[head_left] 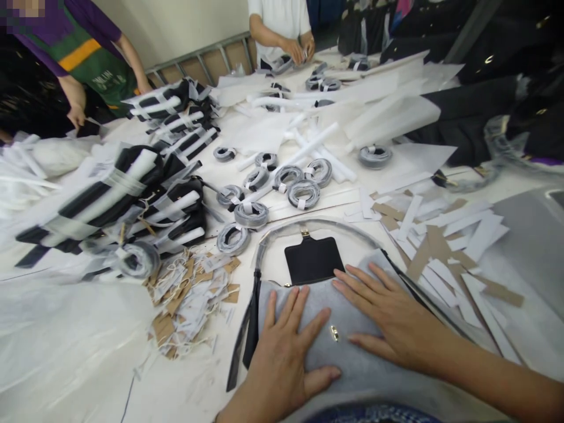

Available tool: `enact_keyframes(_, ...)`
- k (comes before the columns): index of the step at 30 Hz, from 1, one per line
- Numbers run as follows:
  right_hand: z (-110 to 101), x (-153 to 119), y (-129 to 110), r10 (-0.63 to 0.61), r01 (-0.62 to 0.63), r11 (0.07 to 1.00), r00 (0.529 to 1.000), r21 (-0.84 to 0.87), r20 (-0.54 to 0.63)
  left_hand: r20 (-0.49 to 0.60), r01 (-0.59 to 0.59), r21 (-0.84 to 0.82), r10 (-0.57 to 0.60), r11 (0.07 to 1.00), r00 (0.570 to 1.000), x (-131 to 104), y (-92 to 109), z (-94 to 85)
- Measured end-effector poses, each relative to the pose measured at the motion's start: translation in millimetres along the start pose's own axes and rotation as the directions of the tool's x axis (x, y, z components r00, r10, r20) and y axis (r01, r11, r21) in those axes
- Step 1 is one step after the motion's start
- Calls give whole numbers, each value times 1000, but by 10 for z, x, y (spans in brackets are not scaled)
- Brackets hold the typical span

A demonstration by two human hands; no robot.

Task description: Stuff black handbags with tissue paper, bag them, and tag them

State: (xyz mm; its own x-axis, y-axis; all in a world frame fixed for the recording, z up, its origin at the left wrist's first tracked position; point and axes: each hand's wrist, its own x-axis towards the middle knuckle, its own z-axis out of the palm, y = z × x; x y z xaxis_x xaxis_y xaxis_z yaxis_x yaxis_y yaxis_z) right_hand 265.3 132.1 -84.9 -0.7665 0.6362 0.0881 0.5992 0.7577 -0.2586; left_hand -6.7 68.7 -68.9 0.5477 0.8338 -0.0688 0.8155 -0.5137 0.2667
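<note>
A handbag lies flat in front of me, its body covered by a grey-blue sheet (326,305) with a small gold clasp piece (335,333) showing through. On the sheet's left side my left hand (288,341) rests with fingers spread. My right hand (383,311) lies flat on the right side, fingers stretched out. Neither hand grips anything. Beyond the fingertips a black flap (314,260) with a gold fitting extends from the bag's top. The plastic-wrapped handle (326,223) arches around that flap.
Paper tags with strings (189,299) are heaped at left. Paper and card strips (445,252) lie at right. Several wrapped strap coils (304,194) sit ahead. Stacked black bundles (110,194) stand at left. Two people work across the table, one in a white shirt (282,17).
</note>
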Motion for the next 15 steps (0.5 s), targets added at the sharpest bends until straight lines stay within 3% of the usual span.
enact_keyframes(4,-49,-19,-5,9,-11,999,999,36,41,-11,-1,-53,0,999,1000,-24,-4,67)
enact_keyframes(7,-200,132,-25,23,-28,994,999,102,47,-30,-17,-68,15,998,999,-26,-21,89)
enact_keyframes(11,-334,704,-8,195,-186,960,981,210,-21,-69,-29,-52,26,998,997,-45,-15,88)
enact_keyframes(15,-303,1322,133,322,-317,924,947,213,11,-88,-27,-42,23,999,996,-64,-5,86)
